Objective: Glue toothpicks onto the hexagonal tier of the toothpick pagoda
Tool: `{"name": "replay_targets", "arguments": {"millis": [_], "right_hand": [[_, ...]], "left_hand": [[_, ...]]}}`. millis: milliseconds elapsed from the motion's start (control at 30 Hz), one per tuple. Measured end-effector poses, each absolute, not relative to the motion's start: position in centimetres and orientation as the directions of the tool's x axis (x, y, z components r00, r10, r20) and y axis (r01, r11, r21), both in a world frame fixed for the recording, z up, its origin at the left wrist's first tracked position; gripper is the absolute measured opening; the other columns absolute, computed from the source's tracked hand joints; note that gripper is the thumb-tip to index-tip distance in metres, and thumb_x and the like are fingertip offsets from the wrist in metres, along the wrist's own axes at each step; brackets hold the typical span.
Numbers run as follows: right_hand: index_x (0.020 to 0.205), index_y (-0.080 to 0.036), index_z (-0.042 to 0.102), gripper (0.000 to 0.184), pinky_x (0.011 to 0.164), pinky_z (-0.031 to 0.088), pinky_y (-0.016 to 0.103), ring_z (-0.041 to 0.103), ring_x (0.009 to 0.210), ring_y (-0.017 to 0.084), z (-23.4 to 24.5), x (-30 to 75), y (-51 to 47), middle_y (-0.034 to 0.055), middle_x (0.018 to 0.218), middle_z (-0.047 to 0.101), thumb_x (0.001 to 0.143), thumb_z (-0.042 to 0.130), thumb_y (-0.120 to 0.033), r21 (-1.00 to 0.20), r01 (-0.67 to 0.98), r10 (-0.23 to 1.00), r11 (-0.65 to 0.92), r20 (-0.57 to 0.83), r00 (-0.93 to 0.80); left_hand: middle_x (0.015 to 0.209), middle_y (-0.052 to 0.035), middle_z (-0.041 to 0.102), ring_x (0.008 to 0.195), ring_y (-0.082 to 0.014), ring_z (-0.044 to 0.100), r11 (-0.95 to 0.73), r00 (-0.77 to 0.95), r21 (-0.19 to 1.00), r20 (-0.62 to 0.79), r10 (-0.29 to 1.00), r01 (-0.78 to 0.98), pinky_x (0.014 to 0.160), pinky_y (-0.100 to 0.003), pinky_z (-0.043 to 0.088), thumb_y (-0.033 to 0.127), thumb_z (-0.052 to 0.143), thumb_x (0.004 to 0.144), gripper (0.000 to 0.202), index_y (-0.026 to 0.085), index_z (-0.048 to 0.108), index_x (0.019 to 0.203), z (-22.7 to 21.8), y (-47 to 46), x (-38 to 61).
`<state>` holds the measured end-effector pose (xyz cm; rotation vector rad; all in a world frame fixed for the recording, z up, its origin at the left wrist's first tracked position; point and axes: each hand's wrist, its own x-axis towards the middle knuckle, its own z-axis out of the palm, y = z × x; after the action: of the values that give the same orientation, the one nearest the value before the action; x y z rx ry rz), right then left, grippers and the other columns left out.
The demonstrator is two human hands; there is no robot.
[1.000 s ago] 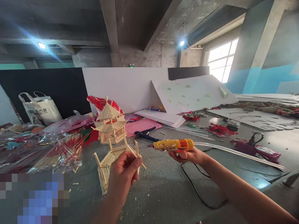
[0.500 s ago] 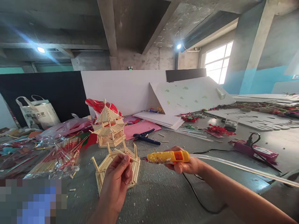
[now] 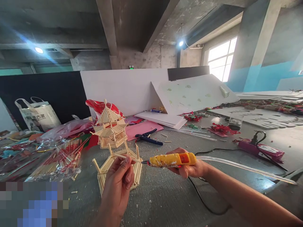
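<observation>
My left hand (image 3: 119,183) pinches a thin wooden stick (image 3: 123,156) against the top of a small stick-built frame (image 3: 111,168) standing on the grey table. My right hand (image 3: 189,168) grips a yellow glue gun (image 3: 171,160) level, its nozzle touching the stick's right end by the frame's corner post. A clear glue rod (image 3: 241,168) trails from the gun's back to the right. Behind the frame stands a finished two-tier stick pagoda (image 3: 110,127).
Bags of sticks in plastic (image 3: 59,154) lie at left, blue pliers (image 3: 148,138) behind the frame, and the gun's black cord (image 3: 201,198) runs under my right arm. A purple power strip (image 3: 260,149) lies at right. White foam boards (image 3: 189,94) lean at the back.
The frame was lowered from a tilted hold onto the table and stands upright. The glue gun came down and left until its nozzle met the stick, and has stayed there.
</observation>
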<state>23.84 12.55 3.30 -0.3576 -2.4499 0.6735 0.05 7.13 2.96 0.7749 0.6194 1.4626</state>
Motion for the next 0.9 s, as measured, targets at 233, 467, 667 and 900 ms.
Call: {"name": "replay_targets", "arguments": {"millis": [233,467,667,900], "right_hand": [[0.066,-0.018,0.044,0.059,0.051,0.034,0.024,0.039,0.053,0.011,3.4,23.8,12.5,0.0012,0.059,0.045,0.079,0.023,-0.071,-0.492,0.117,0.384,0.863,0.488,-0.783],[0.062,-0.018,0.041,0.06,0.051,0.034,0.024,0.038,0.052,0.01,3.57,23.64,12.5,0.0002,0.056,0.044,0.079,0.019,-0.072,-0.443,0.117,0.358,0.889,0.513,-0.78],[0.064,-0.017,0.042,0.063,0.052,0.036,0.024,0.039,0.052,0.009,3.26,23.8,12.58,0.0003,0.057,0.045,0.08,0.013,-0.071,-0.343,0.165,0.334,0.925,0.522,-0.785],[0.066,-0.018,0.044,0.064,0.055,0.039,0.025,0.044,0.055,0.012,3.11,23.97,12.55,0.0018,0.058,0.05,0.079,0.01,-0.072,-0.328,0.255,0.393,0.91,0.483,-0.782]], "left_hand": [[0.042,0.0083,0.04,0.036,0.001,0.024,-0.04,0.048,0.784,0.088,0.995,-0.619,0.034,-0.013,0.017,0.028,0.065,0.073,0.017,0.014,0.059,0.064,2.9,7.13,-0.01],[0.04,0.008,0.04,0.036,0.0006,0.025,-0.044,0.05,0.784,0.095,0.994,-0.619,0.034,-0.013,0.018,0.028,0.066,0.072,0.017,0.013,0.061,0.065,2.85,7.13,0.12],[0.041,0.0076,0.04,0.037,0.0003,0.026,-0.058,0.021,0.788,0.09,0.996,-0.613,0.035,-0.013,0.019,0.028,0.066,0.073,0.017,0.014,0.061,0.064,3.06,7.08,0.16],[0.04,0.0072,0.041,0.036,0.0005,0.027,-0.07,0.004,0.788,0.091,0.996,-0.612,0.035,-0.013,0.019,0.028,0.069,0.069,0.017,0.013,0.062,0.063,3.31,6.83,0.48]]}}
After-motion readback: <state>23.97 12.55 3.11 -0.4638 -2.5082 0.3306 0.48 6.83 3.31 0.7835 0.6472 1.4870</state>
